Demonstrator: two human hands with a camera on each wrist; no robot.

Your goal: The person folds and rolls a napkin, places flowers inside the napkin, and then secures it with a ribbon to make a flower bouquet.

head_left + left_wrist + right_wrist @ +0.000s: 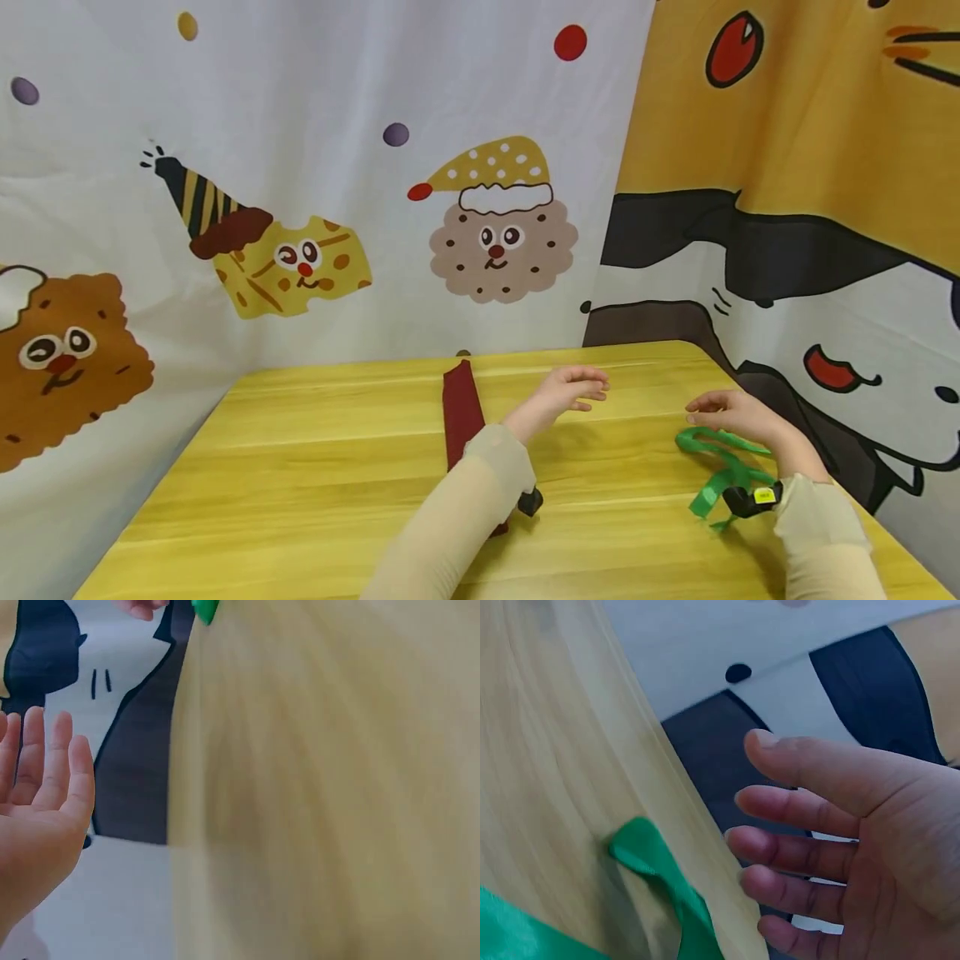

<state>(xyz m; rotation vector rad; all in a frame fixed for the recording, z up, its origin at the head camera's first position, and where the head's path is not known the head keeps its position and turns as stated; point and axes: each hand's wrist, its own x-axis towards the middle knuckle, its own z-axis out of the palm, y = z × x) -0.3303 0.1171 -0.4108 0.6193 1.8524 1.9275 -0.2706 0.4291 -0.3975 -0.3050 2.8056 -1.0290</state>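
My left hand (564,392) hovers over the middle of the table, fingers loosely bent and holding nothing. In the left wrist view the same hand (46,787) shows its palm with the fingers spread. A dark red strip of cloth (461,408) lies lengthwise on the table, partly hidden under my left forearm. On the right, my right hand (738,414) is above a loose, looped green ribbon (726,479). Seen from the right wrist, that hand (832,847) has relaxed fingers with nothing between them, and the ribbon (649,851) lies beside it.
The yellow wood-grain table (315,467) reaches back to a white curtain (315,100) printed with cartoon figures. Another printed curtain (847,150) stands along the right edge. Black wrist cameras sit on both of my wrists.
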